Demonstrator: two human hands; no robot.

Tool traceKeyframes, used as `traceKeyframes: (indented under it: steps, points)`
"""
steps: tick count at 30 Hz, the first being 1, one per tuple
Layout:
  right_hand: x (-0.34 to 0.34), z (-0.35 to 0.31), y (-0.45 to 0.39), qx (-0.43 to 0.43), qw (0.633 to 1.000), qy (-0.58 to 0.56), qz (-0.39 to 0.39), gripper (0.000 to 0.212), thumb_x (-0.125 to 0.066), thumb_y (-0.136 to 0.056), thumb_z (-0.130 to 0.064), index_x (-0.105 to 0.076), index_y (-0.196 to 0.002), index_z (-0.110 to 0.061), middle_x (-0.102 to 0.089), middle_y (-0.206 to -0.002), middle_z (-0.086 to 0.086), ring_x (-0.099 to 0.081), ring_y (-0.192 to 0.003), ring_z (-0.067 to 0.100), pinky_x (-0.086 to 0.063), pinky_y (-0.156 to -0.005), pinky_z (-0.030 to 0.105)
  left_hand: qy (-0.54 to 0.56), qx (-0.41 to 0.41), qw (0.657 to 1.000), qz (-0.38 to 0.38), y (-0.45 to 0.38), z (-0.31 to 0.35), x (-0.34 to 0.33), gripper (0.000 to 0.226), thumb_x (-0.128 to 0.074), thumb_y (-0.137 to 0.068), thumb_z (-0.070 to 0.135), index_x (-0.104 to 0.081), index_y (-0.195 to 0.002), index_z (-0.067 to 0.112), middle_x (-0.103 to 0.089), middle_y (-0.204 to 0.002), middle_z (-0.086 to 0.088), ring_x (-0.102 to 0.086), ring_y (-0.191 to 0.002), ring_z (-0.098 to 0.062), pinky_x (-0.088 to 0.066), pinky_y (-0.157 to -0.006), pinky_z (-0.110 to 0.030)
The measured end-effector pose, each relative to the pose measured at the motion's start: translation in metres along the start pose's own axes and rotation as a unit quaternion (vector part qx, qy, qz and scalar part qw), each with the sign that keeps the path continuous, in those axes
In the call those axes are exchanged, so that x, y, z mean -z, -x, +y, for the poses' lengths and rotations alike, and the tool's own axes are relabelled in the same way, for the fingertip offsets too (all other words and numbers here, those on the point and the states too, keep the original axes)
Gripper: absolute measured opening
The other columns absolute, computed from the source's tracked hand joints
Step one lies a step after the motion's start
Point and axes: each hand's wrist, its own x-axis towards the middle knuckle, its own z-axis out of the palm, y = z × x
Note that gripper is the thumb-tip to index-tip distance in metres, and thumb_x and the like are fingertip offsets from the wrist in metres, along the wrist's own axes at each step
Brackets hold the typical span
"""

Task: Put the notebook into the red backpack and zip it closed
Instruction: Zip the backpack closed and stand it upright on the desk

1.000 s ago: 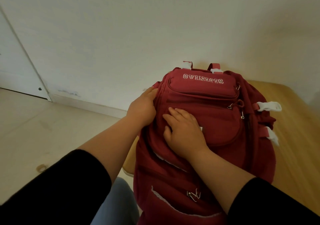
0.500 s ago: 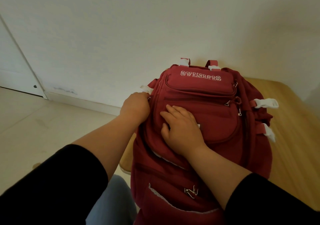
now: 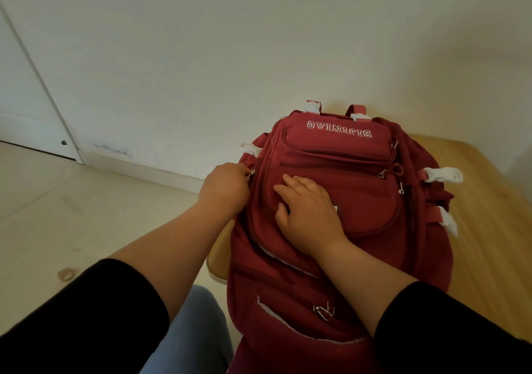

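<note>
Here, left hand [image 3: 224,189] fingers pinching zipper pull [image 3: 251,173], right hand [image 3: 308,212] fingers spread flat on red backpack [image 3: 359,229]

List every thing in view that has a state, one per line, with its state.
Red backpack: lying front-up on the wooden table, near end over the edge.
Side zipper pull: pinched by the left hand.
Left hand: closed on the pull.
Right hand: flat, pressing the backpack's front.
White buckles: unfastened, loose.
Notebook: not visible.
Door: shut.
</note>
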Motion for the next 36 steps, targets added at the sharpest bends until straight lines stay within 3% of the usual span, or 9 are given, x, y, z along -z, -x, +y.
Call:
traceKeyframes:
  steps: [11,17,24,28,33,36]
  points:
    - [0.002,-0.002,0.0,0.002,1.0,0.017,-0.014,0.04,-0.049,-0.082,-0.022,-0.055,-0.121,-0.017,-0.05,-0.138,0.008,-0.039,-0.129,0.027,-0.028,-0.107,0.042,0.006,-0.01,1.0,-0.003,0.022,-0.003,0.008,0.027,-0.046,-0.088,0.016,-0.064,-0.109,0.012,-0.067,-0.106,-0.015,-0.061,-0.096,-0.032,-0.045,-0.079,-0.036]
    - [0.003,-0.003,0.0,0.002,0.999,0.03,-0.03,0.04,-0.047,-0.084,-0.023,-0.052,-0.124,-0.018,-0.047,-0.141,0.007,-0.036,-0.131,0.026,-0.026,-0.108,0.042,0.01,-0.014,1.0,-0.001,0.038,-0.004,0.008,0.026,-0.044,-0.088,0.014,-0.065,-0.103,0.012,-0.068,-0.101,-0.015,-0.061,-0.091,-0.032,-0.04,-0.069,-0.033]
    - [0.005,-0.004,0.0,0.0,0.999,0.031,-0.032,0.042,-0.047,-0.083,-0.024,-0.052,-0.124,-0.019,-0.048,-0.14,0.007,-0.038,-0.13,0.026,-0.027,-0.108,0.041,-0.001,-0.016,1.0,-0.011,0.049,-0.005,0.013,0.027,-0.042,-0.089,0.016,-0.065,-0.103,0.011,-0.068,-0.1,-0.015,-0.061,-0.088,-0.03,-0.046,-0.073,-0.036]
    - [0.006,-0.005,0.0,-0.001,0.999,0.029,-0.039,0.042,-0.046,-0.085,-0.024,-0.05,-0.126,-0.019,-0.046,-0.141,0.007,-0.036,-0.131,0.025,-0.027,-0.108,0.041,0.008,-0.014,1.0,-0.003,0.058,-0.006,0.017,0.026,-0.044,-0.088,0.022,-0.067,-0.091,0.01,-0.068,-0.089,-0.012,-0.052,-0.071,-0.023,-0.039,-0.063,-0.031]
    - [0.014,-0.007,-0.003,-0.01,0.996,0.022,-0.086,0.049,-0.042,-0.089,-0.045,-0.044,-0.13,-0.018,-0.038,-0.147,0.007,-0.027,-0.135,0.025,-0.021,-0.111,0.041,0.007,-0.008,1.0,0.0,0.065,-0.007,0.02,0.025,-0.045,-0.088,0.026,-0.065,-0.09,0.012,-0.067,-0.086,-0.01,-0.05,-0.07,-0.021,-0.039,-0.064,-0.031]
    - [0.023,-0.013,-0.003,0.006,0.995,0.037,-0.094,0.051,-0.056,-0.079,-0.049,-0.048,-0.115,-0.014,-0.04,-0.143,0.01,-0.03,-0.133,0.028,-0.026,-0.108,0.044,0.01,-0.008,1.0,0.001,0.066,-0.008,0.022,0.025,-0.045,-0.088,0.025,-0.065,-0.092,0.012,-0.068,-0.088,-0.01,-0.055,-0.073,-0.023,-0.042,-0.065,-0.031]
